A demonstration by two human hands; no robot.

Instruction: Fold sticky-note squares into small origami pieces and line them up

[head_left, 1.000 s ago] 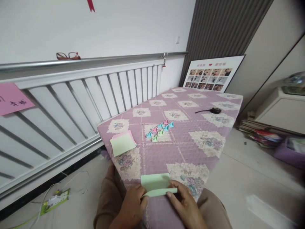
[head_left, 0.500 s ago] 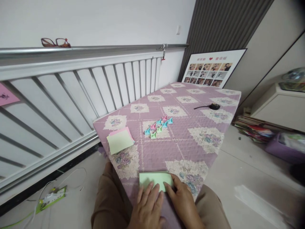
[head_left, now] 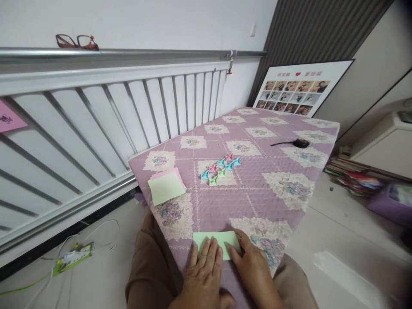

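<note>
A folded sheet of light green paper [head_left: 222,237] lies at the near end of the table, its long fold side to side. My left hand [head_left: 204,268] rests flat on it with the fingers stretched out, covering its lower left part. At the paper's right end, my right hand [head_left: 251,259] grips the edge between thumb and fingers. Farther up the table stand several small folded paper pieces [head_left: 221,172] in pink, blue and green. To the left is a stack of square paper sheets [head_left: 166,189], pale yellow-green on top with pink beneath.
A patterned purple tablecloth [head_left: 222,204] covers the table. Toward its far right lies a black round object with a thin tail [head_left: 301,143]. A white radiator [head_left: 144,111] runs along the left, with glasses [head_left: 77,42] on the pipe above. A power strip [head_left: 74,259] sits on the floor.
The camera view has shifted, so the table appears slightly farther right. The green paper's upper layer now looks pressed flatter under my left hand. My right hand still grips its right end.
</note>
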